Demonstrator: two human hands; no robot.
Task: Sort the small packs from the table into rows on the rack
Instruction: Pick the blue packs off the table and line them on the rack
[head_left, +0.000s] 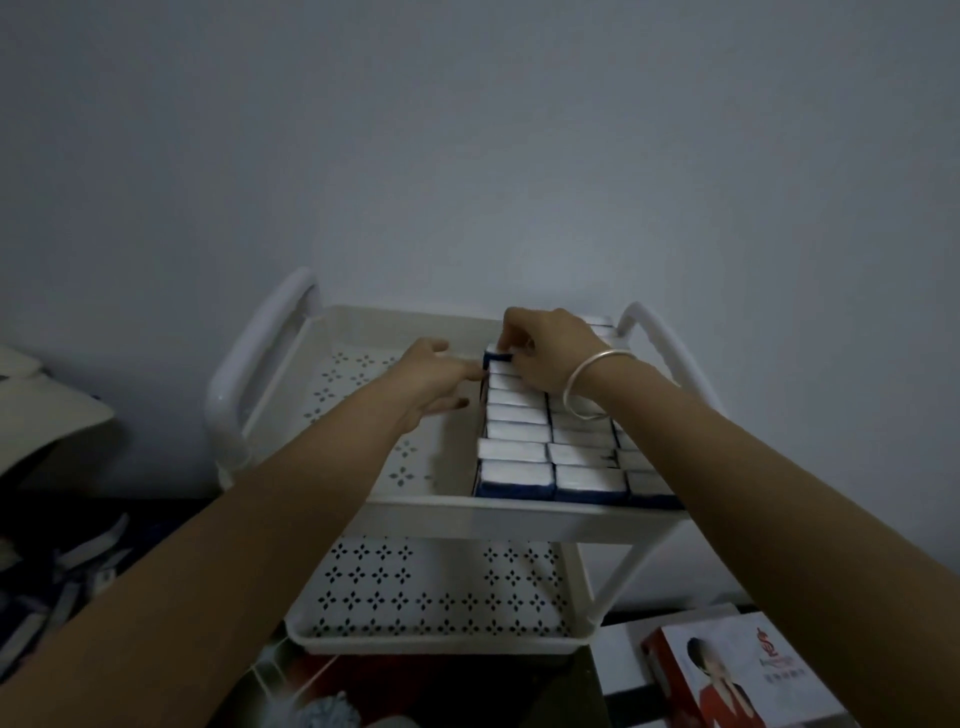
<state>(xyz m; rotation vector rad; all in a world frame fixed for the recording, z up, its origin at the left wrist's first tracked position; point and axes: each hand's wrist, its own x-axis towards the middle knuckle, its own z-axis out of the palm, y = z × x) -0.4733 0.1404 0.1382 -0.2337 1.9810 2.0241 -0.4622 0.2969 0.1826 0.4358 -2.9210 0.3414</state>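
A white rack with two perforated shelves stands against the wall. Several small white-and-blue packs stand in tight rows on the right half of its top shelf. My right hand, with a silver bangle on the wrist, pinches one pack at the far end of the leftmost row. My left hand reaches in from the left, its fingertips touching the side of that row beside the same pack.
The left half of the top shelf and the lower shelf hold nothing. A red-and-white box lies at the bottom right. Blue-and-white packs lie in the dim left foreground. White handles rise at both rack ends.
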